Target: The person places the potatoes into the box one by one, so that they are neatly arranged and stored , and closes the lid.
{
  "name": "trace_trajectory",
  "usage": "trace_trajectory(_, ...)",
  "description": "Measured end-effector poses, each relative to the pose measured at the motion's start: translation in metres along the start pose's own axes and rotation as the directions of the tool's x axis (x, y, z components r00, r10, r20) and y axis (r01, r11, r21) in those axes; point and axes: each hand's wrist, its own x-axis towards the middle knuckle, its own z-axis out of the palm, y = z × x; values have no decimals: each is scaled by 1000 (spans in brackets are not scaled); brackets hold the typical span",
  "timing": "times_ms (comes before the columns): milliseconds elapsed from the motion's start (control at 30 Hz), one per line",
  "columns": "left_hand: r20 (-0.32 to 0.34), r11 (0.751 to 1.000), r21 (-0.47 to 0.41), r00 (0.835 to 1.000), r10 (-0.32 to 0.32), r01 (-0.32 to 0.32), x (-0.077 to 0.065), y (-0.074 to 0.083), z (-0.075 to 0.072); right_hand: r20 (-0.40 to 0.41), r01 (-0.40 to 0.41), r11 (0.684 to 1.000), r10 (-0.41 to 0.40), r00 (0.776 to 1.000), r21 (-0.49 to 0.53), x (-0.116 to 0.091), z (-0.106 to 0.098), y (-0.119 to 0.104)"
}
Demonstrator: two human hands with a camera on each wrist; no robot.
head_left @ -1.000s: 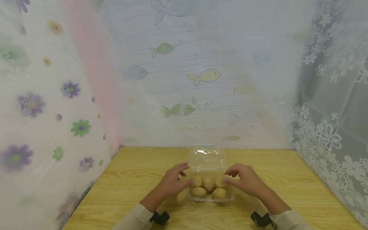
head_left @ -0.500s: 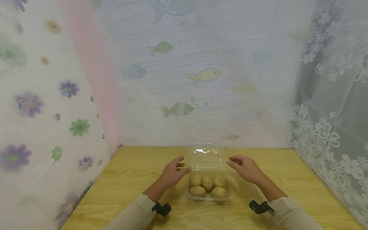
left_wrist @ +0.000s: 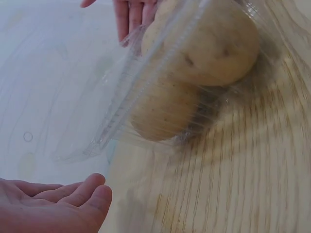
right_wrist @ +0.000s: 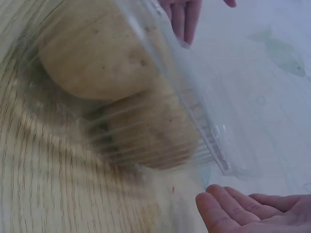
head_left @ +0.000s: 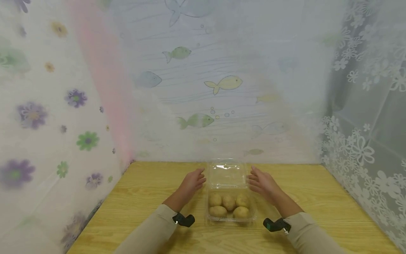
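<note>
A clear plastic clamshell box (head_left: 231, 220) stands on the table with its lid (head_left: 227, 178) raised at the back. Several potatoes (head_left: 218, 212) lie inside, three behind and two in front. My left hand (head_left: 190, 183) is just left of the lid's base, its fingers extended and holding nothing. On the opposite side, my right hand (head_left: 264, 183) has its fingertips close to the lid's right edge, likewise with nothing in it. Through the ribbed side wall, the left wrist view shows potatoes (left_wrist: 218, 48) in the box, with the left hand (left_wrist: 58, 204) apart from the plastic.
The wood-grain table (head_left: 152, 197) reaches back to a pale curtain (head_left: 196, 98) printed with fish. A flowered sheet (head_left: 57, 134) hangs on the left, and a translucent flowered one (head_left: 361, 148) on the right. Black wrist cameras (head_left: 184, 219) sit below both hands.
Both hands have drawn away from the potatoes and moved back beside the raised lid. Their fingers have straightened and the wrists have turned. The box and potatoes have stayed in place.
</note>
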Motion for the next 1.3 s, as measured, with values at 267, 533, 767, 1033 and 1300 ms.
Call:
trace_trajectory(267,42,998,-61,999,-4,7,-1,3,1,18,-6,996,5,1000,91,3,1,2)
trace_trajectory(533,44,996,-84,999,29,-25,0,6,3,49,30,996,-35,998,82,3,-4,-2)
trace_trajectory(767,64,996,-82,997,50,-44,-5,12,5,87,64,996,-70,994,67,0,-10,-4)
trace_trajectory(1033,99,998,-35,993,64,-61,-16,21,2,102,82,997,-83,991,18,-7,-11,-11)
trace_trajectory(1300,135,996,18,987,89,-92,-20,22,0,88,100,994,-96,992,-50,-14,-11,-18)
